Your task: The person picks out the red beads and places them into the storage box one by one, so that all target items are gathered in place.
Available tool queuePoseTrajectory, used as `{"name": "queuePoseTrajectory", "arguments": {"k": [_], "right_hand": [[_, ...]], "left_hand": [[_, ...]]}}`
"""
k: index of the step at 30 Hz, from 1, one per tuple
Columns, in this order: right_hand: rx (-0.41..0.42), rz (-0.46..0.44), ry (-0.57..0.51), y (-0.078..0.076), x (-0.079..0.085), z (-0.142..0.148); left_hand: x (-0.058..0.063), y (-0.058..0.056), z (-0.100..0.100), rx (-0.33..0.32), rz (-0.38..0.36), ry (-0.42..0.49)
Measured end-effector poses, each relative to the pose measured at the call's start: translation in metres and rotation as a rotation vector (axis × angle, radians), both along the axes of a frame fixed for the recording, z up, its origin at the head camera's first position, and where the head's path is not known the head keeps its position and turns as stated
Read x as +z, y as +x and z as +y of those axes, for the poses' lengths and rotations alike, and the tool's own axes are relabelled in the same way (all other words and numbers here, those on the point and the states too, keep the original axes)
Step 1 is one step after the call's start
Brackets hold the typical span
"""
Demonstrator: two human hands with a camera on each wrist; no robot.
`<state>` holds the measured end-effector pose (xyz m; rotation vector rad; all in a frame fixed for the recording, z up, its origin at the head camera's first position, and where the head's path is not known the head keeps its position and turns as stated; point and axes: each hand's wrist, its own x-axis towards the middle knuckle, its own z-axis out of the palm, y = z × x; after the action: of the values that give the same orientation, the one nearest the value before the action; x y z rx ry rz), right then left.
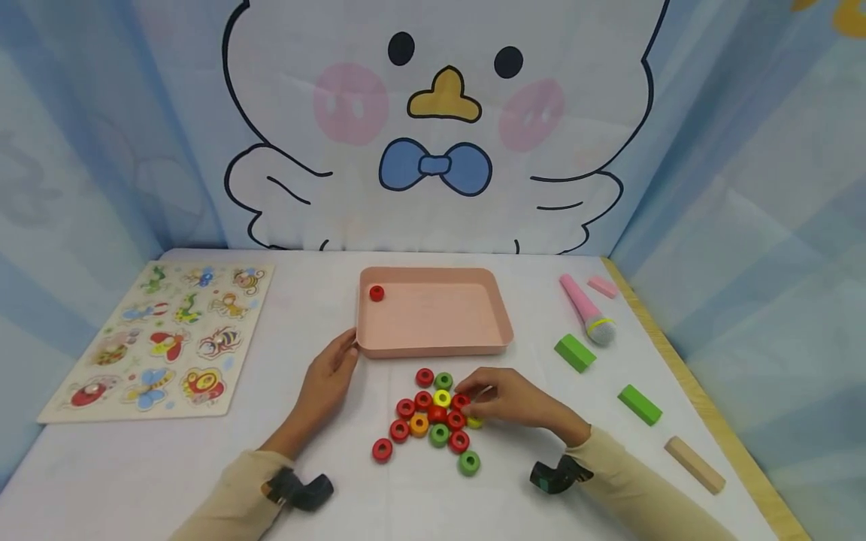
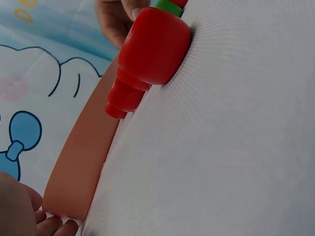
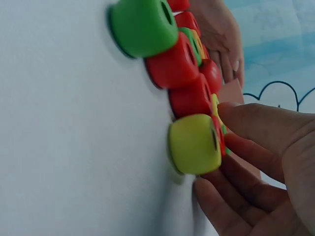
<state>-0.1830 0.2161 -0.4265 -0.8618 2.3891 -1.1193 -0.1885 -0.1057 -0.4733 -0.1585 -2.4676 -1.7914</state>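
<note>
My left hand [image 1: 327, 383] touches the left front corner of a pink tray [image 1: 440, 315] with its fingertips. One red bead [image 1: 376, 293] lies inside, near the tray's back left corner. In front of the tray sits a loose cluster of red, green, yellow and orange beads with holes, among them an orange bead [image 1: 419, 426]. At the cluster's right side, my right hand [image 1: 514, 398] pinches a red bead [image 1: 461, 400] between thumb and fingers. Close by this hand, a yellow-green bead [image 3: 194, 145] rests on the table, partly hidden in the head view.
A board with insect pictures [image 1: 165, 338] lies at the left. Along the right side are a pink toy microphone [image 1: 585, 308], a pink block [image 1: 603, 286], two green blocks [image 1: 575, 352] and a wooden block [image 1: 694, 465]. A printed curtain [image 1: 433, 218] stands behind the table.
</note>
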Motion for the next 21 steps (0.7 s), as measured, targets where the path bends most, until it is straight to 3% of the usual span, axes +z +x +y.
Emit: {"name": "queuePoseTrajectory", "arguments": {"k": [11,21], "right_hand": [[-0.058,0.024,0.014,0.0025,-0.0069,-0.0046],[-0.050,0.038,0.018,0.0022,-0.0053,-0.0052]], "left_hand": [[0.0005,-0.0001,0.0018,0.003,-0.011,-0.003],[0.0003,-0.0004,0.0022,0.004,-0.015,0.001]]}}
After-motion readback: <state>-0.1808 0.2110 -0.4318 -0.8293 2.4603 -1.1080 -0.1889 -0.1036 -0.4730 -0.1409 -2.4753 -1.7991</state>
